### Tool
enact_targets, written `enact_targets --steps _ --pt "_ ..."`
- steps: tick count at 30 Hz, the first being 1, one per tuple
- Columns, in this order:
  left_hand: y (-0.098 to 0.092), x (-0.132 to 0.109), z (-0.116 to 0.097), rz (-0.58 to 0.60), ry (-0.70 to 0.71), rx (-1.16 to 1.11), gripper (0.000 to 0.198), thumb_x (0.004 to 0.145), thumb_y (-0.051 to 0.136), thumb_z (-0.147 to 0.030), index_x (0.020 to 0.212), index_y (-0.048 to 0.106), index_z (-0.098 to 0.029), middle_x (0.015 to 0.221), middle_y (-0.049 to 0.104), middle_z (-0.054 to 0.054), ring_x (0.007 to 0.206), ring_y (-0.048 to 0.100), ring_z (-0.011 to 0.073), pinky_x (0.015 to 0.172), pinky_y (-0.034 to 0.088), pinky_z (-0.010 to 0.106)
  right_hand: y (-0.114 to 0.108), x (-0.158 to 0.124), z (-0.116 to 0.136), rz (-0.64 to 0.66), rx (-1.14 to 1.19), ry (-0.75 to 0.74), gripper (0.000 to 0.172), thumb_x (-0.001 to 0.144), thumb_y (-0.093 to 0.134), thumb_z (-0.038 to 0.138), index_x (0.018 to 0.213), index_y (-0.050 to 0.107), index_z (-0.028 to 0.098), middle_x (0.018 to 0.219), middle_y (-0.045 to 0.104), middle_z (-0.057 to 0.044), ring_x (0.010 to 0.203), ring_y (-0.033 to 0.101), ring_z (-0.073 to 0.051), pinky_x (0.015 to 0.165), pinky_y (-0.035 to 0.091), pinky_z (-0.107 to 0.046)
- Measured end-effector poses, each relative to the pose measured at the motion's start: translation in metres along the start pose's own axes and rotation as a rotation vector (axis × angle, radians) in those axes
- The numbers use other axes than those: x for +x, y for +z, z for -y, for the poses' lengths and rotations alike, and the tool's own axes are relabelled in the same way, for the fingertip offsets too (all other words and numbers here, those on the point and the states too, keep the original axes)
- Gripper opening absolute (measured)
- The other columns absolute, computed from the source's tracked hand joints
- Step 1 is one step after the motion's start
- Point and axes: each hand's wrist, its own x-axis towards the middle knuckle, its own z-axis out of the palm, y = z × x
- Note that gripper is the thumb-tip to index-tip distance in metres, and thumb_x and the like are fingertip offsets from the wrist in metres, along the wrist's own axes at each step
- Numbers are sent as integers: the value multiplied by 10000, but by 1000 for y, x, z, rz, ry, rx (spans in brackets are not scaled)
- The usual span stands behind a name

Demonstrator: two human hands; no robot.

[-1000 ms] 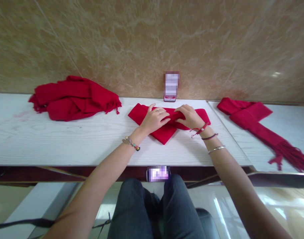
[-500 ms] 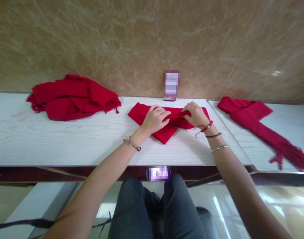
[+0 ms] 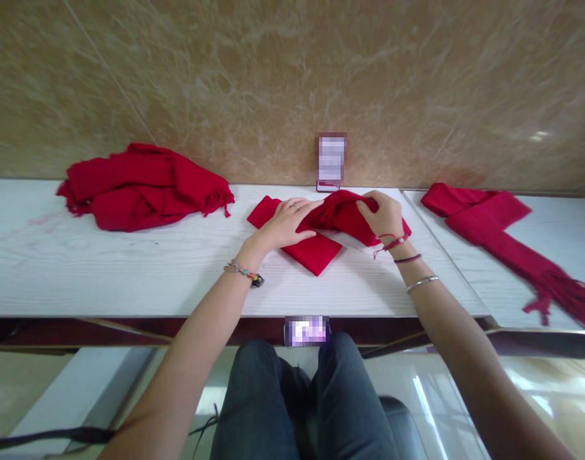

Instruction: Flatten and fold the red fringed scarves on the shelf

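Observation:
A red scarf [image 3: 316, 255], partly folded, lies on the table in front of me, with one folded corner pointing toward me and bunched cloth on its right half. My left hand [image 3: 286, 225] rests on the scarf's left part, fingers stretched out and thumb apart. At the right end, my right hand [image 3: 383, 214] is closed on the scarf's cloth, which is lifted slightly off the table between the hands. Its fingertips are partly hidden by the fabric.
Another red scarf [image 3: 143, 188] lies crumpled at the left against the marble wall [image 3: 254, 83]. A third red scarf [image 3: 488, 223], folded over with its fringe toward me, is at the right past the table seam. A phone-like object [image 3: 330, 160] leans on the wall.
My left hand has slid slightly left and its fingers have spread out. The cloth between my hands has bunched up and shifted toward the wall. My right hand still grips it.

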Motion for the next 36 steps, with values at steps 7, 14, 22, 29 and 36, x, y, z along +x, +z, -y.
enact_targets --steps 7,14,22,29,36 --pt "1 -5 21 256 -84 15 392 793 608 -374 1167 585 -257 1197 598 77 1171 477 273 1043 221 526 -1 3 -8 -71 -35 185 146 751 524 333 749 600 208 741 674 -68 713 604 -230 679 460 -353" --pt "0 -2 23 94 -15 53 159 835 513 -232 839 673 -230 971 666 28 998 550 209 1018 252 461 9 -4 -7 51 -10 137 162 768 532 337 836 614 214 805 693 -73 774 624 -251 697 473 -370" --pt "-6 2 15 27 -15 3 188 841 505 -161 852 678 -234 960 672 31 1017 541 213 1014 249 486 17 26 18 14 177 162 166 732 587 319 811 662 194 812 701 -48 780 638 -222 707 494 -340" --pt "-10 3 10 -134 79 -54 121 836 545 -169 858 652 -222 924 668 14 999 538 188 966 351 382 40 46 50 414 180 109 171 721 631 249 855 705 173 767 696 -26 773 644 -191 716 499 -304" --pt "-11 2 8 -243 23 -78 78 824 582 -161 894 596 -193 900 652 16 976 533 193 925 376 361 40 35 45 767 452 24 222 796 553 255 925 710 165 950 709 -29 915 625 -171 880 466 -323"
